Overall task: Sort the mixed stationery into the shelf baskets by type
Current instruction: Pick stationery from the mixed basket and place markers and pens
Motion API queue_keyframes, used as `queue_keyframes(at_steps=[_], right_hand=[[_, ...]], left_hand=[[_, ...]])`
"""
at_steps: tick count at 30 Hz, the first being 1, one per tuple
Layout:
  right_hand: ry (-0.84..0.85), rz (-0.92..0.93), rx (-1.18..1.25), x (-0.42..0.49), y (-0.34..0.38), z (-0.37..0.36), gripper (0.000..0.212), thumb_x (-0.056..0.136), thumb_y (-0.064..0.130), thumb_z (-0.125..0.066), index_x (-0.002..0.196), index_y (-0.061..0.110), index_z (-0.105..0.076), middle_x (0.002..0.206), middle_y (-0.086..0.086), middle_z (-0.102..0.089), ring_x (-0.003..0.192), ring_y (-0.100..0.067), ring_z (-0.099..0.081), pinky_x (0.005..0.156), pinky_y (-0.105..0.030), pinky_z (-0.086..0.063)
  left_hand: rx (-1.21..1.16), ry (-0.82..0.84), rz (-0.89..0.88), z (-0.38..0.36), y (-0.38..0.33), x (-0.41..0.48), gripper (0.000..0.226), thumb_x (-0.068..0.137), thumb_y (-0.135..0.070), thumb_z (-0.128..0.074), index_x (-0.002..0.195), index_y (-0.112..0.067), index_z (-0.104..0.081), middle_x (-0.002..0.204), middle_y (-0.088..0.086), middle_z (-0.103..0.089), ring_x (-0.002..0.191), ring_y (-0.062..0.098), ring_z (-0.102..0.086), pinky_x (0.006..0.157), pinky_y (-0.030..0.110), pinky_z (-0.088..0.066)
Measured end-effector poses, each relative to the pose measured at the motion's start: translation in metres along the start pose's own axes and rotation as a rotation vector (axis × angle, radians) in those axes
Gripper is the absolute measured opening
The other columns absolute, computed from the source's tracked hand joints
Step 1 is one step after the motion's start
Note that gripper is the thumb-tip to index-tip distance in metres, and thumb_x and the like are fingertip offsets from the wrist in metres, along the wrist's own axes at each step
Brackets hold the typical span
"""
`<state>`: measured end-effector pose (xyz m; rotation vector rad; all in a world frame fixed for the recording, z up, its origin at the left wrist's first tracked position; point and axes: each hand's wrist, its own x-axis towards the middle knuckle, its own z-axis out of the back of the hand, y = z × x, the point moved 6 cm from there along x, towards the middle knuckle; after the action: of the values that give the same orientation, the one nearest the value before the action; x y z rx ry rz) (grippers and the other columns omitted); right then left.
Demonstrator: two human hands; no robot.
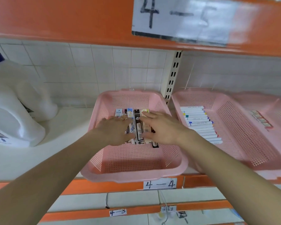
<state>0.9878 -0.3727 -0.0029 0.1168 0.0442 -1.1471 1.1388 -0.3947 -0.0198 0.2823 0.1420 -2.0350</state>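
Hands (116, 129) (159, 127) flat on packets (138, 125), inside basket (133, 177) rim

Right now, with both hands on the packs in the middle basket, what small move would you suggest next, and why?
Probably nudge the packs together into one even row: the left hand and right hand lie flat on them either side of the black pack, and their ends sit staggered in the pink basket, unlike the neat markers alongside.

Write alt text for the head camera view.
A person's left hand and right hand rest flat on small boxed stationery packs in a pink perforated plastic basket on a white shelf. A second pink basket to its right holds white marker pens.
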Motion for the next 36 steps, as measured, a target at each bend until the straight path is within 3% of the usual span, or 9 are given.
queue_keyframes(at_steps=[3,7,11,17,21,25,29,36], right_hand=[[-0.145,-0.071,0.011,-0.023,-0.015,0.019,0.063,0.098,0.055,-0.041,0.154,0.030,-0.027,0.165,0.003,-0.014,0.151,-0.022,-0.010,0.121,-0.043,-0.011],[-0.259,-0.140,0.032,-0.072,-0.050,0.040,0.059,0.098,0.055,-0.036,0.150,0.028,-0.034,0.164,0.003,-0.017,0.150,-0.023,-0.015,0.120,-0.047,-0.014],[-0.307,-0.245,0.049,-0.144,-0.102,0.048,0.060,0.099,0.056,-0.034,0.152,0.028,-0.032,0.164,0.003,-0.018,0.150,-0.023,-0.016,0.121,-0.045,-0.013],[-0.379,-0.394,0.047,-0.277,-0.195,0.051,0.062,0.098,0.054,-0.039,0.153,0.028,-0.029,0.164,0.002,-0.019,0.150,-0.024,-0.018,0.121,-0.044,-0.013],[-0.365,-0.530,0.084,-0.371,-0.258,0.040,0.068,0.095,0.062,-0.033,0.155,0.031,-0.024,0.165,0.005,-0.013,0.151,-0.021,-0.012,0.122,-0.044,-0.009],[-0.385,-0.643,0.064,-0.458,-0.311,0.037,0.065,0.098,0.060,-0.033,0.155,0.031,-0.024,0.165,0.005,-0.011,0.151,-0.022,-0.010,0.122,-0.046,-0.007],[-0.403,-0.743,0.053,-0.529,-0.348,0.039,0.065,0.098,0.061,-0.029,0.155,0.029,-0.024,0.165,0.003,-0.010,0.152,-0.020,-0.009,0.122,-0.046,-0.007],[-0.421,-0.958,0.035,-0.627,-0.400,0.038,0.065,0.099,0.062,-0.030,0.155,0.031,-0.023,0.165,0.005,-0.010,0.152,-0.021,-0.007,0.122,-0.046,-0.007]], left_hand=[[-0.035,-0.224,0.032,0.022,-0.017,-0.012,0.067,0.097,-0.064,-0.033,0.150,-0.024,-0.031,0.157,-0.001,-0.035,0.144,0.029,-0.030,0.110,0.050,-0.032],[-0.073,-0.380,0.035,0.038,-0.062,-0.025,0.062,0.096,-0.064,-0.030,0.147,-0.028,-0.032,0.159,-0.004,-0.030,0.148,0.029,-0.021,0.115,0.054,-0.026],[-0.132,-0.431,0.014,0.050,-0.131,-0.027,0.064,0.097,-0.064,-0.030,0.151,-0.030,-0.028,0.163,-0.001,-0.024,0.151,0.030,-0.016,0.118,0.055,-0.022],[-0.148,-0.497,-0.084,0.070,-0.279,-0.020,0.074,0.091,-0.069,-0.017,0.154,-0.031,-0.029,0.159,0.001,-0.034,0.147,0.029,-0.026,0.118,0.048,-0.022],[-0.189,-0.508,-0.172,0.076,-0.384,-0.010,0.069,0.095,-0.067,-0.025,0.152,-0.030,-0.033,0.160,-0.001,-0.033,0.147,0.028,-0.026,0.118,0.046,-0.023],[-0.159,-0.518,-0.302,0.082,-0.485,-0.006,0.083,0.083,-0.071,-0.014,0.152,-0.031,-0.034,0.159,-0.001,-0.033,0.146,0.026,-0.027,0.116,0.044,-0.025],[-0.137,-0.493,-0.412,0.086,-0.568,0.008,0.068,0.095,-0.066,-0.026,0.153,-0.032,-0.031,0.161,-0.002,-0.030,0.148,0.028,-0.023,0.118,0.046,-0.022],[-0.118,-0.512,-0.631,0.098,-0.691,0.028,0.063,0.097,-0.063,-0.033,0.151,-0.031,-0.034,0.159,-0.001,-0.034,0.145,0.027,-0.028,0.115,0.047,-0.028]])
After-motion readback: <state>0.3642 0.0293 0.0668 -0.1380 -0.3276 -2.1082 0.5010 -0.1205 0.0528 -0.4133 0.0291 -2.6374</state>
